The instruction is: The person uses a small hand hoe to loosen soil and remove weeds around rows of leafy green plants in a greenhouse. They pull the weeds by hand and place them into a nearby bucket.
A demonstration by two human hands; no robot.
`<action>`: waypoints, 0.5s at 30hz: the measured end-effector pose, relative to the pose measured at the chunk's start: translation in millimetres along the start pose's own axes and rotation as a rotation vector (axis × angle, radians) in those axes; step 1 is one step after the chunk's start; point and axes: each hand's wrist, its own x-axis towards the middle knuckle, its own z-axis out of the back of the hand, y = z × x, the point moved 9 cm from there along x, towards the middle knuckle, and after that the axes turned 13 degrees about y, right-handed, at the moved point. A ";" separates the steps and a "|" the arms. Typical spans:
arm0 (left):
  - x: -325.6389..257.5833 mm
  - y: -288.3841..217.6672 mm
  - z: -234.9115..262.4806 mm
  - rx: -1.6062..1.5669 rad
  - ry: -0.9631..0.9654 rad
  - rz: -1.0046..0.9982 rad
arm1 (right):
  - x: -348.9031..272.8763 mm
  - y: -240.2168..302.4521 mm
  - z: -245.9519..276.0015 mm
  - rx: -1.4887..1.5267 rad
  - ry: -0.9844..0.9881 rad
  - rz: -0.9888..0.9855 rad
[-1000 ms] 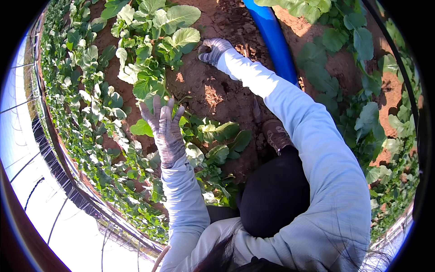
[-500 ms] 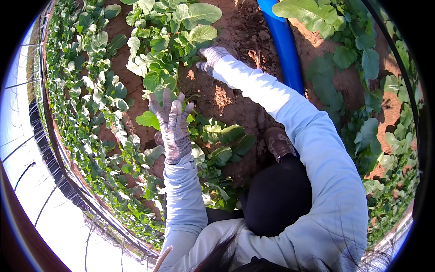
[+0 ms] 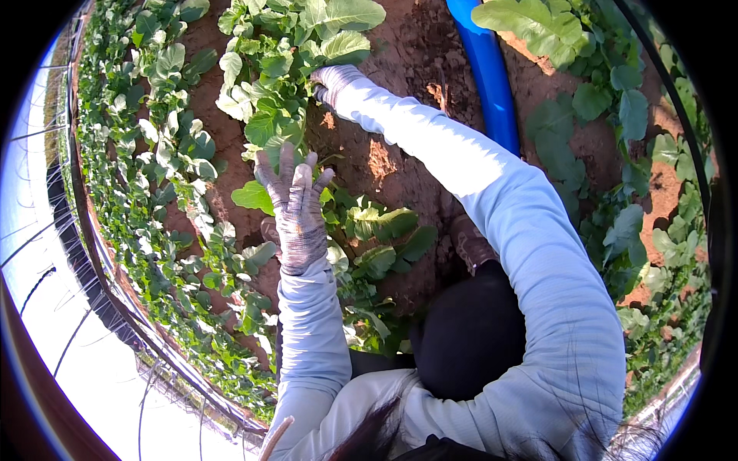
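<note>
a: the left hand in a grey knit glove point(image 3: 296, 207) hovers with fingers spread, holding nothing, over the low green leafy plants point(image 3: 377, 238).

b: and the gloved right hand point(image 3: 332, 80)?

a: tucked among the taller broad-leaved green plants point(image 3: 288, 58) beside the blue plastic pipe point(image 3: 488, 73); its grip can't be made out. a hard pull might tear leaves or loosen neighbouring roots in that crumbly red soil point(image 3: 384, 165).

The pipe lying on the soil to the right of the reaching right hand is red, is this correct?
Not quite: the head view shows the pipe is blue, not red. It does lie on the soil, right of the reaching right hand.
</note>
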 end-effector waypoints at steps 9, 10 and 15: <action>-4.6 -3.6 9.8 0.081 -0.030 -0.031 | -37.3 -12.9 -1.7 1.185 0.095 0.041; -4.5 -5.0 9.2 0.088 -0.033 -0.031 | -48.3 -16.8 -3.1 1.254 0.140 0.063; -3.3 -3.0 11.4 0.020 -0.031 -0.023 | -74.0 9.1 -21.3 0.218 0.198 0.171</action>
